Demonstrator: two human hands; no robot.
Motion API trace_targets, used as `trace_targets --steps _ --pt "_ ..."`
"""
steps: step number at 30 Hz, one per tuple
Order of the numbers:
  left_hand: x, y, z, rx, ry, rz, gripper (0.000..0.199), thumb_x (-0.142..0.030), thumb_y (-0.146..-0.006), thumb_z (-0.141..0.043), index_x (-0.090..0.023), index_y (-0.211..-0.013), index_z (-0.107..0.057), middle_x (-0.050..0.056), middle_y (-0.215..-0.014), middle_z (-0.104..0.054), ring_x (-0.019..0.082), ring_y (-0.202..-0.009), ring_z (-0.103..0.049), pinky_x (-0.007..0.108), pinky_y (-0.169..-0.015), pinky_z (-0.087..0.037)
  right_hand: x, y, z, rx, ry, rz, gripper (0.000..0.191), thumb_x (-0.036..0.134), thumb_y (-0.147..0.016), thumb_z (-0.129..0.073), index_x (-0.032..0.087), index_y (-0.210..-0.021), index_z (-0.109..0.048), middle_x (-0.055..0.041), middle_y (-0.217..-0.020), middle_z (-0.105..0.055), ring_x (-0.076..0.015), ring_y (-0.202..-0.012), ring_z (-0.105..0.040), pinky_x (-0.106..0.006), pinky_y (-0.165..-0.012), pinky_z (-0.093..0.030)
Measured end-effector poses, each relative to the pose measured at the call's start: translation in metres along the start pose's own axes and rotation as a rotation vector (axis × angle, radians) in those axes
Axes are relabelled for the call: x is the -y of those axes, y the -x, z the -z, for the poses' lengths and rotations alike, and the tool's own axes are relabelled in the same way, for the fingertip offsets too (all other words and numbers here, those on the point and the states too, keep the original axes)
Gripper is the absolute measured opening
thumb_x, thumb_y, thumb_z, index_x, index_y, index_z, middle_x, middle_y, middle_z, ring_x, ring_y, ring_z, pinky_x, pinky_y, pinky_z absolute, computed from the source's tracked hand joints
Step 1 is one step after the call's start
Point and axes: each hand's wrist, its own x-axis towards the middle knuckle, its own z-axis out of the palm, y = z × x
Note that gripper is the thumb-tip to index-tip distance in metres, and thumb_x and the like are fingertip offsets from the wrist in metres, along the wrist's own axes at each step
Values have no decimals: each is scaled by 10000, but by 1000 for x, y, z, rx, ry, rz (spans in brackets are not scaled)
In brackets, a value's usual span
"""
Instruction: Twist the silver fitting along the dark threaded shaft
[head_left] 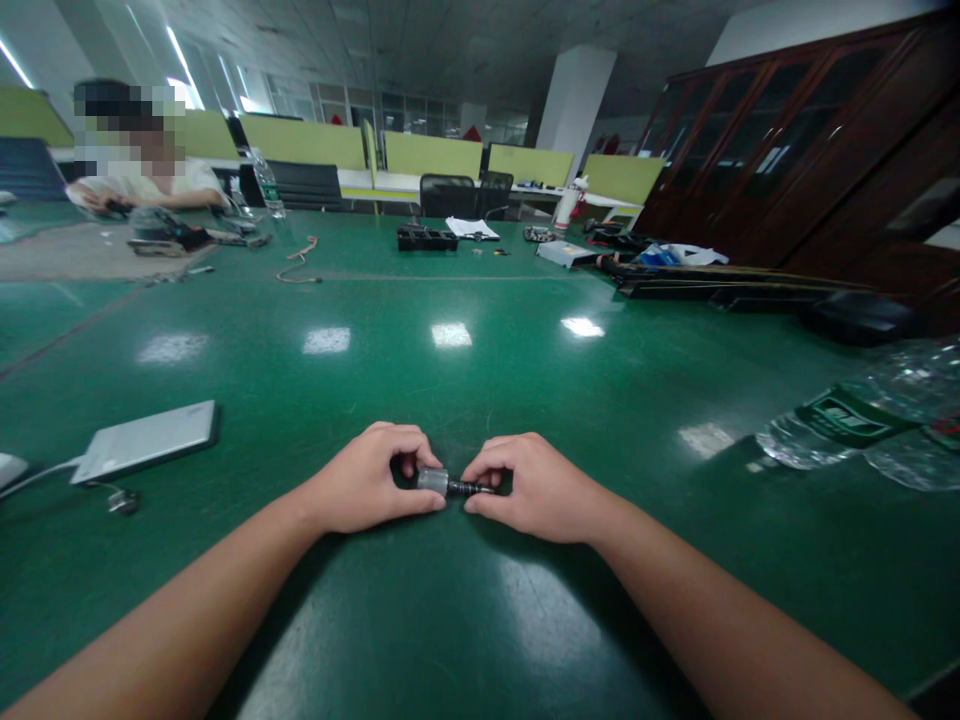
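Observation:
A small grey metal cylinder (433, 480) with a thin, dark, ridged shaft (466, 488) lies sideways between my hands, just above or on the green table; I cannot tell which. My left hand (375, 478) pinches the cylinder between thumb and fingers. On the other side, my right hand (531, 487) has its thumb and fingertips closed around the shaft's right end, which they partly hide. Both hands face each other, with a narrow gap between their fingertips.
A white power bank (146, 440) with a cable lies at left, near a small metal part (122, 500). Plastic water bottles (840, 420) lie at right. Farther back are a black tray (426, 238), a grey box (566, 253) and a seated person (150, 180).

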Motion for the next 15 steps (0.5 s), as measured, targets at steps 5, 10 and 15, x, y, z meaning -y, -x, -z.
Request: trace_targets --steps 5,10,15 --pt "0 0 0 -8 11 -4 228 -361 -729 -781 -181 -842 -698 -6 -757 -627 150 -705 -582 265 -705 -422 -1 -1 0 5 -8 -18 113 206 -751 -733 182 -860 -751 -2 -733 -660 -112 -661 -583 -227 -628 -433" --pt "1 0 0 -1 12 1 231 -364 -729 -782 -181 -845 -701 -7 -759 -629 151 -710 -582 269 -714 -421 -2 0 2 16 17 -34 104 195 -741 -731 179 -842 -749 2 -723 -655 -108 -651 -579 -228 -622 -428" --pt "1 1 0 2 14 6 229 -365 -736 -776 -176 -841 -700 -5 -757 -627 150 -702 -582 268 -696 -421 -3 2 7 42 43 -56 95 189 -741 -718 184 -831 -749 0 -724 -656 -112 -649 -578 -229 -608 -421"
